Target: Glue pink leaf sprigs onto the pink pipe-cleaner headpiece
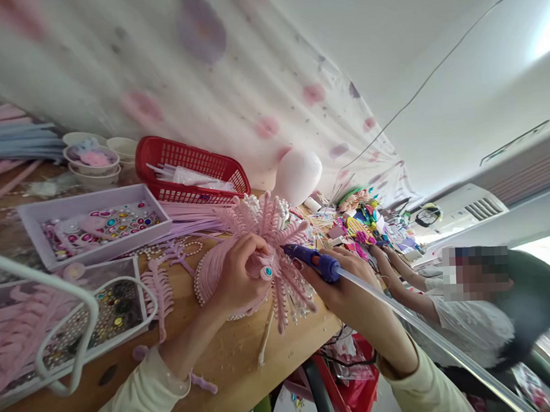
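Note:
My right hand (350,281) is closed around a purple-blue hot glue gun (326,266), and a long clear glue stick (396,310) runs out of its back. Its nozzle touches or nearly touches the pink fuzzy craft piece (280,237), which has feathery fronds and strings of white beads. Pinched in my left hand (245,270) is part of this piece, beside a blue gem (267,271) in a pale setting. Behind that hand lies a rounded pink base (209,271) edged with pearls. My left fingers partly hide where the parts meet.
On the wooden table (238,363) are a white box of gems (95,227), a red basket (190,167) and a bead tray (94,320). A white curved frame (87,333) stands near left. A white balloon-like form (298,176) is behind; another person (468,325) sits at right.

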### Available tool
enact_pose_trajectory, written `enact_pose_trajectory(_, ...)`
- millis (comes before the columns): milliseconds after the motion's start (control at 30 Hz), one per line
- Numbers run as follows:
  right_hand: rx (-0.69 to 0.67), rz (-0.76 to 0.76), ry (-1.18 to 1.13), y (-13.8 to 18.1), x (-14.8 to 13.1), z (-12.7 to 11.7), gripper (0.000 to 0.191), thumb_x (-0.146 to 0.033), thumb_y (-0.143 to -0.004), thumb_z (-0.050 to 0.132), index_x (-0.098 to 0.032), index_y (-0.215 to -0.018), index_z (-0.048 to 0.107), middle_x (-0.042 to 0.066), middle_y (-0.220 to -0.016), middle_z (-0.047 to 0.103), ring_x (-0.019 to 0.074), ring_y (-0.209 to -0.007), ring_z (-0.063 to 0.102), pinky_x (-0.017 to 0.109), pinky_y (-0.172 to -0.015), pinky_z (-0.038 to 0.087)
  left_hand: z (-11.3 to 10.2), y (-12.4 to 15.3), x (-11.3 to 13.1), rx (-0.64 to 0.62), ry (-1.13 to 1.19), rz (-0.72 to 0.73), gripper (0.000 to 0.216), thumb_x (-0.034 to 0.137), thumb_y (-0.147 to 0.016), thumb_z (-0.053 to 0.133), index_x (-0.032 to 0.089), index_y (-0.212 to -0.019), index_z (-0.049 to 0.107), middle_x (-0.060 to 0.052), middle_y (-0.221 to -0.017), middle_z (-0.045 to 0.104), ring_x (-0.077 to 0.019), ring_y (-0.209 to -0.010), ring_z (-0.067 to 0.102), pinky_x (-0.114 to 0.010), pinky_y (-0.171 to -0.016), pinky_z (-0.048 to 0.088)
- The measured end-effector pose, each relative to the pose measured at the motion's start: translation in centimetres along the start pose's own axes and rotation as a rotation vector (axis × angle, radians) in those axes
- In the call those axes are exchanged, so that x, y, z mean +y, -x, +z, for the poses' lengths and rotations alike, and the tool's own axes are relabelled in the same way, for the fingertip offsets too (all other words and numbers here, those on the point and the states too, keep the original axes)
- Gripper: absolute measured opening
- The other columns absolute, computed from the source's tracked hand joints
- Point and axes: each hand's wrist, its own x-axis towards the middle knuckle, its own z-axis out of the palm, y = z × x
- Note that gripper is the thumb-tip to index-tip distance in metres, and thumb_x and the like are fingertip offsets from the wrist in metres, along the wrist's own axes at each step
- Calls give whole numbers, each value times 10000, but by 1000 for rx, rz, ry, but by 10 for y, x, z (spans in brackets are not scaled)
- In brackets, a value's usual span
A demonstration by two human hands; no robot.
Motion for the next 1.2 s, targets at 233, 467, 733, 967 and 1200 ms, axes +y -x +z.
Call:
enact_pose_trajectory(233, 55, -64, 150, 3, -1, 8, 402, -467, -924, 563, -224, -605, 538, -6, -541, 506, 160, -576, 518, 264, -534, 335, 1, 0, 0, -16, 47, -10, 202, 97, -651, 584, 228, -790, 520, 8, -803, 585, -174, -774, 551, -305, -720, 446)
enact_pose_trajectory(467, 39, -108, 195, 2, 0, 13, 421, -467, -945, 547, -222, -602, 537, -2, -524, 515, 168, -602, 525, 267, -572, 344, 0, -1, 2, -8, 57, -16, 223, 89, -627, 589, 229, -779, 506, 11, -797, 586, -173, -765, 550, -303, -721, 447)
enact_pose_trajectory(733, 64, -115, 187, 4, 3, 14, 413, -451, -938, 559, -221, -596, 522, -3, -516, 513, 163, -596, 514, 264, -579, 342, 0, -1, 2, -11, 53, 0, 210, 103, -647, 597, 228, -783, 497, 15, -798, 573, -165, -759, 537, -293, -716, 432)
enact_pose_trajectory(967, 113, -150, 184, 3, -1, 10, 469, -479, -966, 499, -213, -581, 531, 7, -489, 543, 160, -543, 510, 272, -554, 354, 0, -2, 1, -12, 64, 7, 217, 92, -644, 597, 222, -783, 493, 18, -792, 559, -158, -759, 526, -286, -711, 411)
enact_pose_trajectory(1200, 144, -159, 218, 4, -3, 6, 456, -478, -965, 511, -210, -601, 573, 12, -522, 579, 149, -527, 509, 276, -551, 357, 0, -1, 0, -17, 76, -4, 242, 61, -632, 588, 223, -788, 500, 21, -797, 555, -156, -761, 521, -283, -703, 401)
